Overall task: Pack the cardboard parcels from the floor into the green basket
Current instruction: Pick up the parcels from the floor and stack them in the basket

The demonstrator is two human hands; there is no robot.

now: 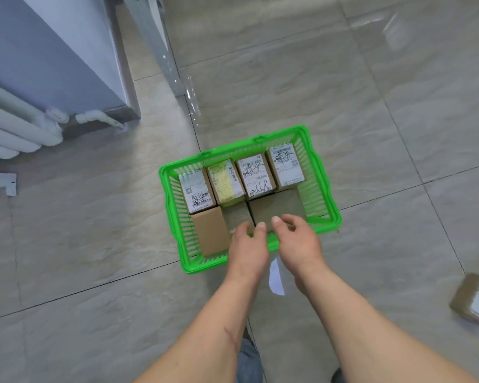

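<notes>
Down on the tiled floor, the green basket holds four labelled cardboard parcels plus plain brown ones; left hand and right hand hover loosely open, gripping nothing.
</notes>
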